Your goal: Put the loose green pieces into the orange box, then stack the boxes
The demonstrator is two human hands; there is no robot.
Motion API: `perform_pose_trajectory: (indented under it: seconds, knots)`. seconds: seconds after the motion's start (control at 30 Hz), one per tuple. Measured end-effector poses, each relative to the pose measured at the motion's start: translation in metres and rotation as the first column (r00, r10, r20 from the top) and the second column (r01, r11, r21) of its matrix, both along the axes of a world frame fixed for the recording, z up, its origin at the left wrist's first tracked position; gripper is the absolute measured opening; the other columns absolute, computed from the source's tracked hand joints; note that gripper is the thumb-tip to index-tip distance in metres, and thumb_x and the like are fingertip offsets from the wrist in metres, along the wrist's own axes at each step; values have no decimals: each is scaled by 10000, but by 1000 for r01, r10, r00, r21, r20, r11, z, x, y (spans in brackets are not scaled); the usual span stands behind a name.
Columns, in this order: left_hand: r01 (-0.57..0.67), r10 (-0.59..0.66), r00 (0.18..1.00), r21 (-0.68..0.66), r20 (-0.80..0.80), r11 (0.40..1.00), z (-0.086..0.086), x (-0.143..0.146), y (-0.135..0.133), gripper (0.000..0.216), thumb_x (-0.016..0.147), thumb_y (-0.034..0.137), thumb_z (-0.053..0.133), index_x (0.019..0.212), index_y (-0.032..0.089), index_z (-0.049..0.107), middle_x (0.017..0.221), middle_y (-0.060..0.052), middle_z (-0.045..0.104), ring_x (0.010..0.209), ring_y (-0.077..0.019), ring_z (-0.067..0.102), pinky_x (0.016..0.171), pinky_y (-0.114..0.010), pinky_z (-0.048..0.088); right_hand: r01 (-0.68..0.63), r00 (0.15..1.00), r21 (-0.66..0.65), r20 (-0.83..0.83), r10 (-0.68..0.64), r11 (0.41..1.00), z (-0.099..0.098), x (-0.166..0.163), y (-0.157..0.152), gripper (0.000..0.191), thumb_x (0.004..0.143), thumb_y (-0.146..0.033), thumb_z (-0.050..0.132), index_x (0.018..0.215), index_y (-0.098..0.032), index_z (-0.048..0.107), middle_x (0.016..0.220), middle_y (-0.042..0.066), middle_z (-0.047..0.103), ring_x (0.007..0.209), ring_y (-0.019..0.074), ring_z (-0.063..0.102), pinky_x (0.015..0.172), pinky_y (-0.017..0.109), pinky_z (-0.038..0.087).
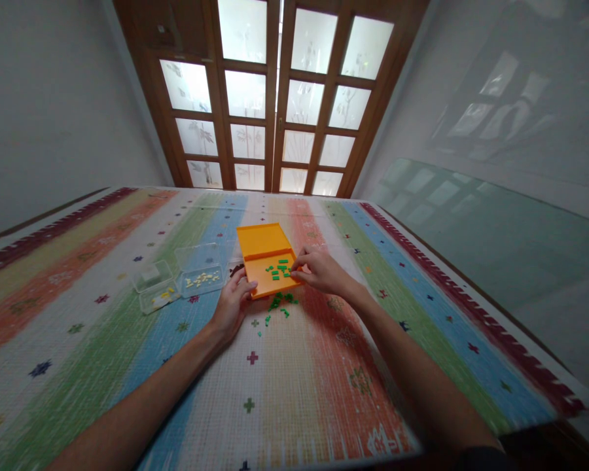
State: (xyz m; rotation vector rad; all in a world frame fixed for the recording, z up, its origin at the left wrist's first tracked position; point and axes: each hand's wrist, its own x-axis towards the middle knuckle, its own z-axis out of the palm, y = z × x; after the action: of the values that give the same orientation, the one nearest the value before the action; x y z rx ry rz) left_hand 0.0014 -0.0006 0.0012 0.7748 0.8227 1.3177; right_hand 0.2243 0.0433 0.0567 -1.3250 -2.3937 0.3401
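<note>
An orange plastic box (264, 241) lies with its lid folded back, tilted slightly on the cloth. My left hand (232, 302) grips its left edge, thumb on the rim and fingers around the side. Small green building bricks (275, 277) are scattered over the tray part of the box. At the tray's right edge, my right hand (320, 269) has its thumb and fingers pinched together close to the bricks; whatever may be between the fingertips is too small to make out. A pile of loose green bricks (277, 301) lies on the cloth just below the box.
Left of the box stands a clear plastic container (180, 286) with pale yellow pieces. Another clear container (142, 306) beside it holds yellow and white pieces. Dark brown pieces (235, 269) show behind my left hand. A striped cloth (226, 405) covers the table.
</note>
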Motion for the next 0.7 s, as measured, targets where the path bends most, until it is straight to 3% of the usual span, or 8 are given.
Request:
perform_pose_trajectory:
  seconds: [0.33,0.7]
  knots:
    - [9,-8,1000,-27,19,1000,1,0,1,485,672,188,758,1146,162,661,1146,-96,753,1015,-266,732,808,-342,620,90,993,4,-78,-89,996,8,3,1,85,842,-175,728,864,-174,810,838,34,644,665,112,523,653,247,384]
    - [22,-22,1000,-25,13,999,4,-1,-1,494,665,202,771,1146,168,660,1137,-107,754,1087,-301,713,910,-403,607,87,996,47,-35,-85,995,8,10,0,140,866,-196,682,936,-188,804,844,40,647,688,128,543,672,253,393]
